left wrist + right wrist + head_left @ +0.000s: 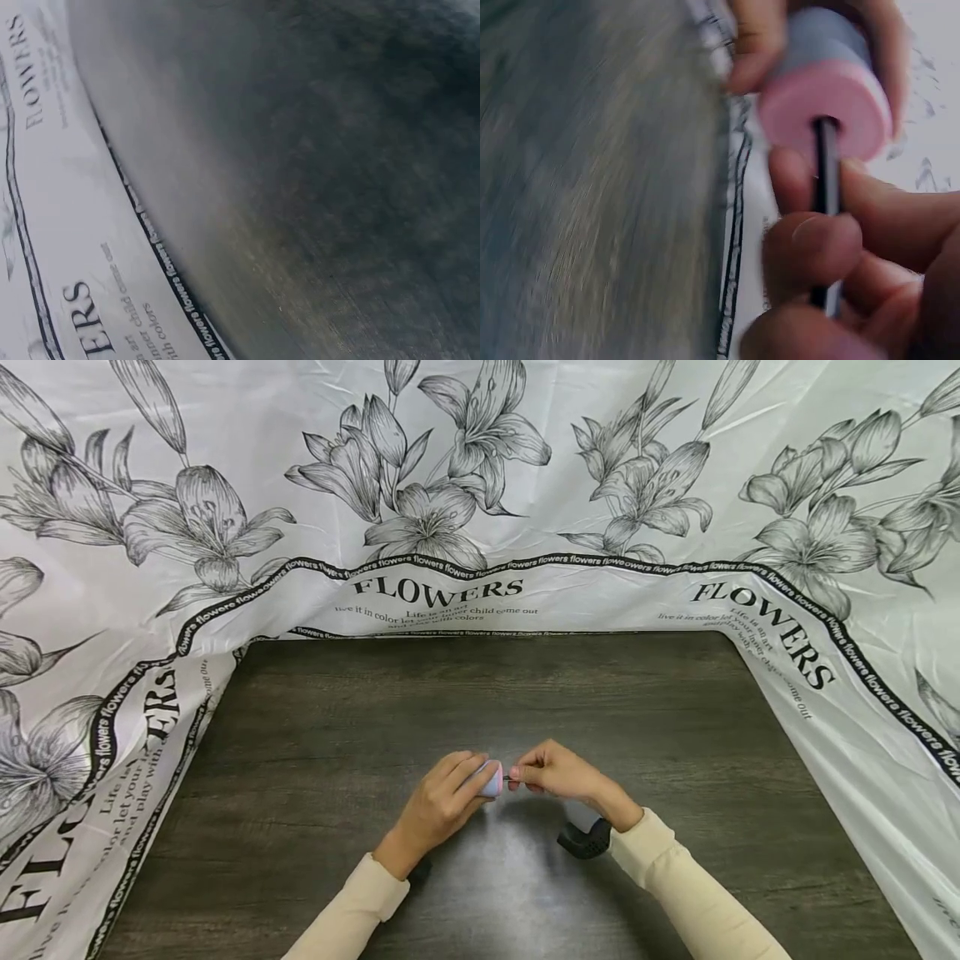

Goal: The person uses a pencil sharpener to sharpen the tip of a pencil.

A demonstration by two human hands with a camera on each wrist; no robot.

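Note:
In the head view, my left hand (444, 795) grips a small blue-grey pencil sharpener (491, 780), fingers curled over its body. Its pink round end (795, 105) faces right and has a hole in the middle. A thin black pencil (826, 176) stands with one end in that hole. My right hand (558, 772) pinches the pencil close to the sharpener, between thumb and fingers. The right wrist view shows these fingers wrapped about the shaft, hiding part of it. Neither hand appears in the left wrist view.
Both hands are above a dark wood-grain table (360, 693). A white cloth (600, 602) with printed flowers and lettering hangs behind the table and along its sides. A black curved piece (585, 841) sits by the right wrist.

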